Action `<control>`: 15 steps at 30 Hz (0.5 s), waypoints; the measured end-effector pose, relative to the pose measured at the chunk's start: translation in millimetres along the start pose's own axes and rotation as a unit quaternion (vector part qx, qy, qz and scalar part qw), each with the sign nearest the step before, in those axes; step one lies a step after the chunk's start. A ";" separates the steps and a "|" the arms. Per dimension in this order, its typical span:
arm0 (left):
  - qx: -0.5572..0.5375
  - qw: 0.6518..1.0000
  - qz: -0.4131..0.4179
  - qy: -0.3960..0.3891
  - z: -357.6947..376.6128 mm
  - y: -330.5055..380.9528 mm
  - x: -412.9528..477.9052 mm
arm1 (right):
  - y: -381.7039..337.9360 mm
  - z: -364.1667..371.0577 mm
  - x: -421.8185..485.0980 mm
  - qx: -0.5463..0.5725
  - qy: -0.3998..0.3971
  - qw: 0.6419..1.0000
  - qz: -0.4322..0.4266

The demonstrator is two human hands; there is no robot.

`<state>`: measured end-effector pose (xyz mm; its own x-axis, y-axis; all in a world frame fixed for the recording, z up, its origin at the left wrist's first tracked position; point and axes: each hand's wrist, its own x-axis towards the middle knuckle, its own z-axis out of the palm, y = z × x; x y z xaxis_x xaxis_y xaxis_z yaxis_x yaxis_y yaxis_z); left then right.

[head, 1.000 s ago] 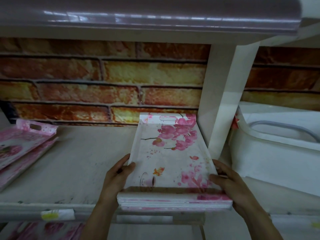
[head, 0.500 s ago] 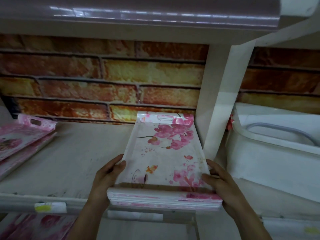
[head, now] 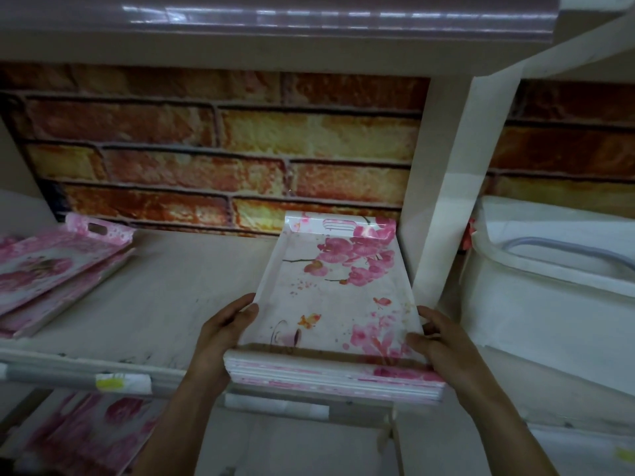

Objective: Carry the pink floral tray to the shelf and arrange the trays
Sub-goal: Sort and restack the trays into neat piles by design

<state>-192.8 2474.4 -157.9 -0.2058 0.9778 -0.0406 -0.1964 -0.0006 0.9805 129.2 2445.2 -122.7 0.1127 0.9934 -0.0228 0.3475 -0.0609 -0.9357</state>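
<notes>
A stack of white trays with pink blossom print (head: 330,297) lies lengthwise on the pale shelf board (head: 165,304), its far handle end near the brick-pattern back wall and its near end overhanging the shelf's front edge. My left hand (head: 223,334) grips the stack's near-left side. My right hand (head: 443,341) grips its near-right corner. The stack sits close beside the white upright post (head: 457,201).
More pink floral trays (head: 58,269) lie stacked and tilted at the shelf's left end. A white plastic bin (head: 556,290) fills the compartment to the right of the post. Other pink trays (head: 92,431) show on the shelf below. An upper shelf overhangs above.
The stack and both hands hold nearly the same place against the shelf; the view has shifted slightly, and the hands keep their grip.
</notes>
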 end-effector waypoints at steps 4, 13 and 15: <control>-0.017 1.000 0.004 -0.004 -5.2 -0.8 -9.0 | -6.2 0.0 -2.4 -0.072 0.033 0.996 -0.033; 0.003 1.000 0.013 0.024 -28.3 -1.5 -32.5 | -37.9 27.0 -9.6 -0.232 0.041 0.966 -0.103; 0.008 0.999 0.009 0.034 -37.4 -2.9 -38.6 | -45.6 41.0 -11.3 -0.237 0.017 0.965 -0.109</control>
<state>-220.2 2428.9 -166.3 -0.2749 0.9608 -0.0347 -0.1774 -0.0152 0.9840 73.9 2440.7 -94.2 0.0171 0.9844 0.1749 0.7522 0.1026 -0.6509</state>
